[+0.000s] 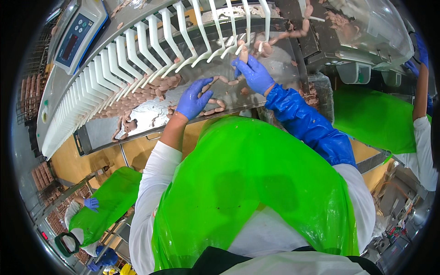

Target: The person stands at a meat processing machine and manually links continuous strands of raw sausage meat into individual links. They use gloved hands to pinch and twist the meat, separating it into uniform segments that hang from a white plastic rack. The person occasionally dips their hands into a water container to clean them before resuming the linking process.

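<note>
In a blue glove, my right hand (255,75) pinches a pale pink sausage link (244,55) by the tips of the white hooks (201,58). My left hand (194,98), gloved too, curls its thumb and fingers around part of a sausage string (223,79) over the metal tray (156,110). That string runs from my left hand toward the right one. More links (214,110) lie just below the left hand, and a large heap of sausages (137,97) fills the tray's left part, partly behind the hooks.
A digital scale (75,39) stands at the far left. At the upper right is a machine (362,27) with meat scraps, sausages trailing from its side. Clear tubs (354,73) sit below it. Co-workers in green aprons (376,119) stand right and lower left (110,201).
</note>
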The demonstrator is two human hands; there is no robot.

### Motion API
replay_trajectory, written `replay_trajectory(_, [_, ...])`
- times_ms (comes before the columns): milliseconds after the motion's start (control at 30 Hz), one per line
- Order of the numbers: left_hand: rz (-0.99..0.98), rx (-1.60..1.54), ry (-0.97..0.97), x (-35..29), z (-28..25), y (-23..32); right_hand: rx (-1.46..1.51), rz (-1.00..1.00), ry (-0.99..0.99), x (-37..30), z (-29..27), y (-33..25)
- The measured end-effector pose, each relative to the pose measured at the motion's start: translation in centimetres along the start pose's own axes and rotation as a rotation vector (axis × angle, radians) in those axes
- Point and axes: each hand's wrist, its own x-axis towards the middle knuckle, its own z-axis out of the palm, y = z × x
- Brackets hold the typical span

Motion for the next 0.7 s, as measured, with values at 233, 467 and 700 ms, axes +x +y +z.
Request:
replay_trajectory(233, [0.502,0.045,0.137,2.1,-3.7,10.5,-0.128,-0.127,-0.109,-3.7,-1.0,-3.1])
replay_trajectory(467, [0.154,-0.41,-0.06,2.8,-3.8,15.9,-0.639,-0.547,-0.375,-4.2,2.2,-14.8])
replay_trajectory(700, [-0.075,-0.186,-0.385,1.5,-2.8,8.2,-1.049,-0.412,-0.508,-3.9,3.3,-8.9])
